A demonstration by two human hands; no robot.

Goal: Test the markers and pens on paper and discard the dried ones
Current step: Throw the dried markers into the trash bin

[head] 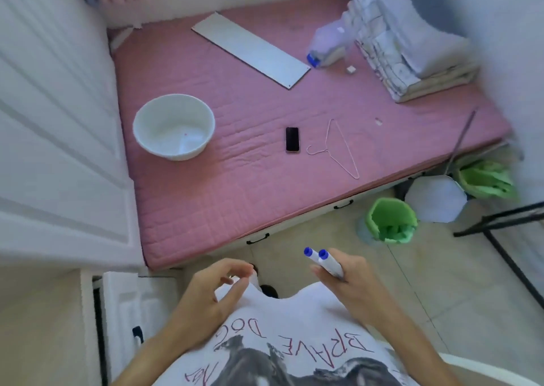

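My right hand [348, 285] grips two white markers [322, 260] with blue caps, side by side, caps pointing away from me toward the bed. My left hand [217, 291] hovers over my white shirt with its fingers curled and apart, holding nothing. A green-lined waste bin [390, 219] stands on the floor just beyond the markers, to the right. No paper sheet is in plain view near my hands.
A pink mattress [223, 197] fills the middle, carrying a white bowl [173, 126], a black phone [292, 139], a wire hanger [338, 150], a long white panel [250, 48] and a folded fabric stack [409, 50]. A second green-bagged bin [485, 178] and a black rack [506, 238] stand at right.
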